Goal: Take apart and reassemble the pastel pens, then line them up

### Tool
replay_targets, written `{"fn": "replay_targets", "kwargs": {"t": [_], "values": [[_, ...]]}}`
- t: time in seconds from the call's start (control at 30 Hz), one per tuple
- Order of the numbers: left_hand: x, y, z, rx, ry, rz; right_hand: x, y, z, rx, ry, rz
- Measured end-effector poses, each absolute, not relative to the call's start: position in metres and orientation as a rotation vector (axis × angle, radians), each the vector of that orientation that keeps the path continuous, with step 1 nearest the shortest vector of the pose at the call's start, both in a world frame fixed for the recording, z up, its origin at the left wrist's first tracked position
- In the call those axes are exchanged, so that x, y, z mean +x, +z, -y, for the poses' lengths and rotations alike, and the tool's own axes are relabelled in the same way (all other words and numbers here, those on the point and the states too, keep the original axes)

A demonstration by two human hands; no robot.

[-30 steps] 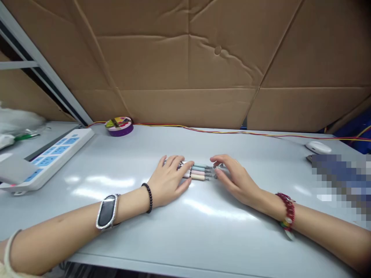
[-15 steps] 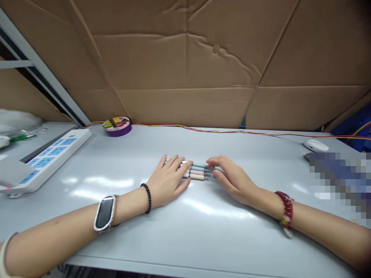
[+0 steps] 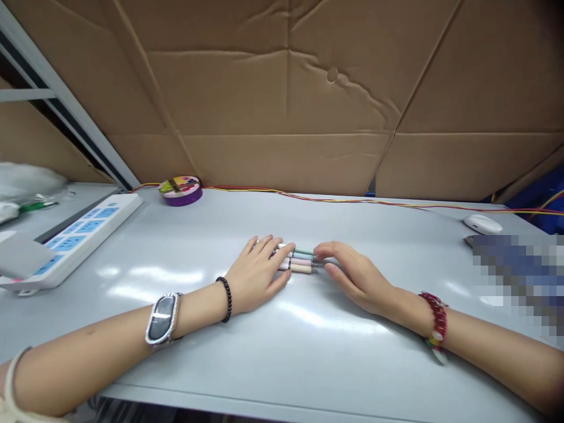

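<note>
Your left hand lies spread over the pens, right of the power strip. Your right hand, thumb and fingers apart, is at their tips; contact unclear. Press lightly and evenly, holding them parallel.

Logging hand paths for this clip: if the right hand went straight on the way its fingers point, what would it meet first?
The right hand would likely meet the pens first, at their tip ends; depth is unclear, so it may be touching them now.
</note>
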State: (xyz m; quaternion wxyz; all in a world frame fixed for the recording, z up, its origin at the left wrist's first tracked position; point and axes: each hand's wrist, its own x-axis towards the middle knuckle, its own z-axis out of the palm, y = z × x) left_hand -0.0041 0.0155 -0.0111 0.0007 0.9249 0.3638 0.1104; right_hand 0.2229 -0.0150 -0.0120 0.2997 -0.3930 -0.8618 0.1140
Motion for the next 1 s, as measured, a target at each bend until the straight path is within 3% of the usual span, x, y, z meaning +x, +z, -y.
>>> {"fn": "replay_targets", "kwargs": {"t": [0.83, 1.0], "values": [[-0.0043, -0.0101, -0.0160, 2.902, 0.342, -1.135, 0.2253, -0.0125, 0.0187, -0.766, 0.378, 2.341], [-0.0041, -0.0092, -0.0157, 2.899, 0.324, -1.139, 0.2255, -0.0120, 0.0187, -0.923, 0.391, 2.223]]}}
